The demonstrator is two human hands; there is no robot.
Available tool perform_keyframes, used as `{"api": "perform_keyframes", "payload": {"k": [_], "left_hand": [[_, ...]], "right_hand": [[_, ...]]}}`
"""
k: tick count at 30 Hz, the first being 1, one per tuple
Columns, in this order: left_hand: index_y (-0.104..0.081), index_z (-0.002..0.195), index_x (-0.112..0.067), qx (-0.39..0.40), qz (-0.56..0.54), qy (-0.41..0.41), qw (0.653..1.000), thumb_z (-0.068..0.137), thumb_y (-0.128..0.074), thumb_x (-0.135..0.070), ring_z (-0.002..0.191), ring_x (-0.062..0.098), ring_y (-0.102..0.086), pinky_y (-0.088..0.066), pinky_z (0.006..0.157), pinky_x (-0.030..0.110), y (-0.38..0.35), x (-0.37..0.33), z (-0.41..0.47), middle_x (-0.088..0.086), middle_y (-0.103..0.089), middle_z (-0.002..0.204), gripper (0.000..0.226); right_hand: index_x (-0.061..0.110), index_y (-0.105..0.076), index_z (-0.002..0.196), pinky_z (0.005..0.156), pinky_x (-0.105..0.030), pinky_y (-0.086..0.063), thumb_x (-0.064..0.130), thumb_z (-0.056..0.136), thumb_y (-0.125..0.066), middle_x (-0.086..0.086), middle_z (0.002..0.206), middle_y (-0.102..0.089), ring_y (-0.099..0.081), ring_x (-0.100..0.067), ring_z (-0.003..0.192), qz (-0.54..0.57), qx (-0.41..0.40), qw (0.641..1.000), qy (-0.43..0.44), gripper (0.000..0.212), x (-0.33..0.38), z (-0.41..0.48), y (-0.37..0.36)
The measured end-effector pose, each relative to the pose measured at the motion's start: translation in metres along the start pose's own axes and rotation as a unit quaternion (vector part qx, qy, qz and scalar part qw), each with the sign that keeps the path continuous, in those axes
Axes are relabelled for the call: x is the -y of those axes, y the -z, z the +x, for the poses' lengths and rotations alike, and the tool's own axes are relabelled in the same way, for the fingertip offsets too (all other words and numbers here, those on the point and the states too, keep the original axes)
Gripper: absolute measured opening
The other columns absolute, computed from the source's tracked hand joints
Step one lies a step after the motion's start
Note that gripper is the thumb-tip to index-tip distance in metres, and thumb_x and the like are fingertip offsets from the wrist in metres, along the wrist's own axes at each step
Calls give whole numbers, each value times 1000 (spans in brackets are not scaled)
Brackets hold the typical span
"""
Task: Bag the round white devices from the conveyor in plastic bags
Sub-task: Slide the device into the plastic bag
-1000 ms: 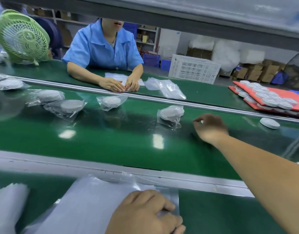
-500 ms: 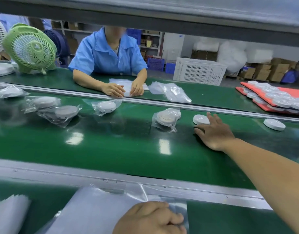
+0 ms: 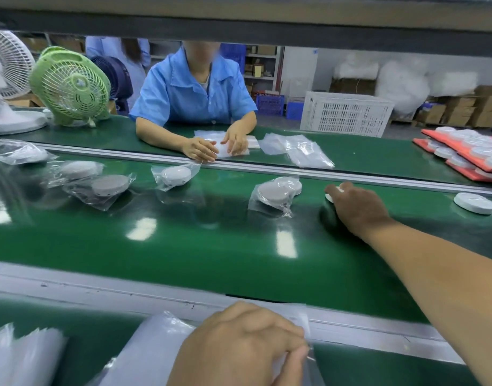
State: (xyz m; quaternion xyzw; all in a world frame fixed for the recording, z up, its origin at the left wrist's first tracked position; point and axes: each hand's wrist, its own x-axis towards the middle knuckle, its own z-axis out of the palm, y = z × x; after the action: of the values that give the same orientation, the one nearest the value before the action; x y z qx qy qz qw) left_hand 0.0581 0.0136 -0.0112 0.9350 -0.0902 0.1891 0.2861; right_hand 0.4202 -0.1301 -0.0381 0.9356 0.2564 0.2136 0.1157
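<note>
My right hand reaches across the green conveyor belt and curls over a bare round white device, of which only the left edge shows. My left hand rests on a stack of clear plastic bags at the near edge, with thumb and fingers pinching the top bag's corner. A second bare device lies further right on the belt. Several bagged devices lie to the left, the nearest one just beside my right hand.
A person in a blue shirt handles bags across the belt. A green fan and a white fan stand at the far left. Red trays of devices sit far right, behind them a white crate. More loose bags lie opposite.
My right hand has moved from beside the bare device onto it and now covers it. The bagged devices have drifted left on the belt. My left hand stays on the bag stack.
</note>
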Motion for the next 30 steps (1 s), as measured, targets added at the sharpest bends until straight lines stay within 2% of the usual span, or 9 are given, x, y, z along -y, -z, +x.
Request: {"api": "perform_keyframes", "payload": {"k": [5,9,12,15,18,21,23,27,30], "left_hand": [[-74,78,-49,-65,-7,48,997,79,-58,-54,80,-14,-62,-58,67,22,22,-3,-7,-43,-63,88,17],[-67,98,-54,-151,-22,101,983,82,-54,-55,93,-12,-63,-58,78,29,45,7,-3,-46,-62,96,20],[-66,94,-55,-166,-33,137,976,84,-53,-55,94,-13,-62,-56,80,31,51,11,-4,-46,-61,96,16],[-69,87,-53,-172,-47,189,966,87,-54,-57,94,-13,-61,-56,81,32,51,14,-5,-45,-62,94,16],[-70,85,-53,-164,-43,217,961,85,-56,-56,92,-11,-61,-55,82,31,48,13,-5,-44,-63,93,15],[-73,84,-49,-149,-71,209,964,87,-61,-50,90,-13,-62,-54,79,19,39,8,-7,-44,-65,90,13],[-76,88,-46,-122,-164,181,962,89,-66,-41,89,-13,-65,-50,75,7,31,3,-9,-37,-69,90,11],[-67,121,-47,-12,-333,102,937,73,-83,-48,113,-1,-65,-49,95,16,16,-10,-15,-24,-70,117,50],[-66,118,-45,-113,-294,69,947,70,-82,-42,109,9,-69,-58,89,32,6,-17,-14,-18,-71,117,51]], "right_hand": [[21,-49,134,62,-41,-47,18,106,-40,-16,109,-55,-68,-35,77,-82,-20,996,33,29,-8,-10,15],[20,-53,117,65,-44,-48,19,96,-43,-15,97,-52,-60,-39,75,164,-42,985,-35,23,-17,-16,31],[25,-55,119,77,-40,-49,12,91,-60,-12,112,-65,-62,-35,90,295,-74,953,-2,31,4,-42,63],[48,-46,121,61,-29,-48,18,88,-67,16,94,-68,-59,-7,63,334,-110,933,76,49,34,-108,94],[43,-47,124,81,-13,-45,20,90,-60,43,134,-52,-62,-1,92,311,-168,919,177,43,56,-176,114],[37,-55,129,100,-21,-45,14,97,-55,22,153,-48,-55,1,129,328,-235,880,248,39,63,-212,119],[27,-70,125,93,-36,-55,9,99,-60,6,142,-62,-62,-13,127,378,-268,846,264,34,65,-223,125],[23,-78,109,92,-24,-56,17,90,-74,11,120,-74,-71,-8,110,524,-275,788,168,20,65,-231,144],[32,-81,101,93,-33,-56,46,86,-77,17,111,-76,-71,-13,110,652,-200,729,64,21,72,-237,154]]}}
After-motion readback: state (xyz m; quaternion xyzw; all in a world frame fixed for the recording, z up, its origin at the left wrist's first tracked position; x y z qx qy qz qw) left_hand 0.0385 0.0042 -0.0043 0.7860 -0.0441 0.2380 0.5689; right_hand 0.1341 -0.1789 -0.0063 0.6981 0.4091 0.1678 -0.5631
